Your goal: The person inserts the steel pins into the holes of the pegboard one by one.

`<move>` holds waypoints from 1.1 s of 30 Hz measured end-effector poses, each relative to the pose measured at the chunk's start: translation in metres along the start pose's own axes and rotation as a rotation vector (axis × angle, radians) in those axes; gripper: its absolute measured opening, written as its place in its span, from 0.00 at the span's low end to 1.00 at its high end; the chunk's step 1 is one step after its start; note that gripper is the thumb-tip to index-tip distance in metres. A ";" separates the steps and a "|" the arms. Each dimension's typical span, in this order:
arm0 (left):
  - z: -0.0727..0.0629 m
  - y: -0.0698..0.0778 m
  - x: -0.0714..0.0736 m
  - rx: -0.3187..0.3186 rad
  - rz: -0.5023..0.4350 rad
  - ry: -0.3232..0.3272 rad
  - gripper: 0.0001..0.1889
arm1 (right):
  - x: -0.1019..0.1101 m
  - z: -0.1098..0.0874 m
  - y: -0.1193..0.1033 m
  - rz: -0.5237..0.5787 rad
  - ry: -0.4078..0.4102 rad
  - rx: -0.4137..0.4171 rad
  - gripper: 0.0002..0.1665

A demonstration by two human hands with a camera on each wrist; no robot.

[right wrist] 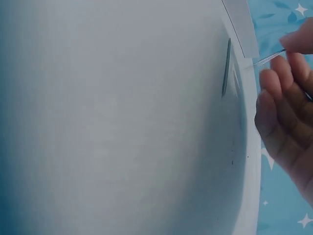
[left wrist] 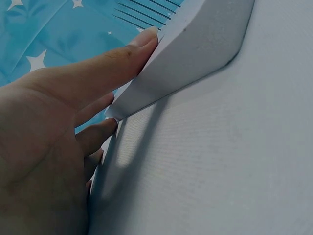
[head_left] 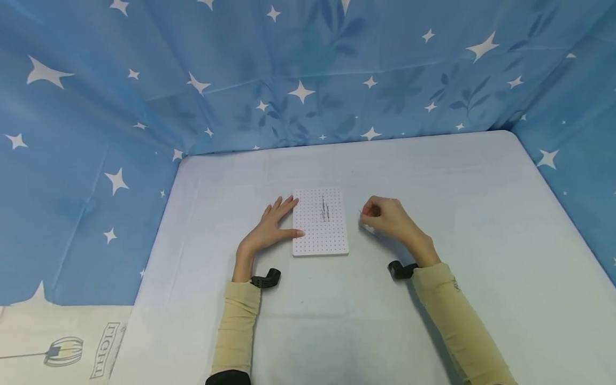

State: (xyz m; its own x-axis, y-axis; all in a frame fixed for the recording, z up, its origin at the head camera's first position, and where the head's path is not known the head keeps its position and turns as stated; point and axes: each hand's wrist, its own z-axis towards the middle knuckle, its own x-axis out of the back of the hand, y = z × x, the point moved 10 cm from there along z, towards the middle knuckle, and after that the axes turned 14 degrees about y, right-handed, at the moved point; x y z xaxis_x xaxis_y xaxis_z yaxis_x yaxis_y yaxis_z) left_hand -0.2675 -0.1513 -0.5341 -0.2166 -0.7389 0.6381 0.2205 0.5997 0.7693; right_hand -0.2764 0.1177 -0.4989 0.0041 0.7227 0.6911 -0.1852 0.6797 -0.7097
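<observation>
A white pegboard (head_left: 315, 235) with rows of small holes lies on the table. Several thin metal pins (head_left: 323, 206) stand in its upper middle; the left wrist view shows them as dark thin spikes (left wrist: 142, 13). My left hand (head_left: 269, 227) rests at the board's left edge, fingers spread and fairly straight, with the thumb (left wrist: 146, 38) on the edge of its top. To the right of the board, my right hand (head_left: 390, 216) pinches a thin metal pin (right wrist: 270, 58) between thumb and fingers, above the table. Another metal pin (right wrist: 226, 67) lies below it on the tabletop.
A white cloth covers the table (head_left: 317, 321). Blue curtains with white stars (head_left: 298, 69) hang along its back and sides. Black wrist cameras (head_left: 267, 279) sit on both wrists. A cream cloth with printed drawings (head_left: 62, 331) shows at the lower left.
</observation>
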 end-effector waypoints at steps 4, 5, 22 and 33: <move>0.001 0.000 0.000 -0.003 0.001 -0.003 0.49 | 0.002 0.003 -0.001 0.039 0.007 -0.008 0.06; 0.002 0.001 -0.001 -0.002 0.001 -0.005 0.49 | 0.003 0.003 -0.002 0.052 0.006 -0.011 0.07; 0.001 0.001 0.000 -0.003 0.005 0.000 0.50 | 0.000 0.013 -0.008 0.336 0.015 -0.085 0.11; 0.000 -0.001 0.000 0.021 0.027 0.007 0.50 | -0.008 0.017 -0.009 0.405 -0.021 -0.117 0.18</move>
State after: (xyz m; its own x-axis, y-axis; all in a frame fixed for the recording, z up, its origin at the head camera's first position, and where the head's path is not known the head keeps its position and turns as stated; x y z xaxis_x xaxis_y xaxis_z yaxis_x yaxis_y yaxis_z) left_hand -0.2675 -0.1524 -0.5350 -0.2045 -0.7241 0.6586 0.2059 0.6260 0.7522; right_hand -0.2918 0.1038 -0.4960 -0.0662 0.9325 0.3552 -0.0545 0.3520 -0.9344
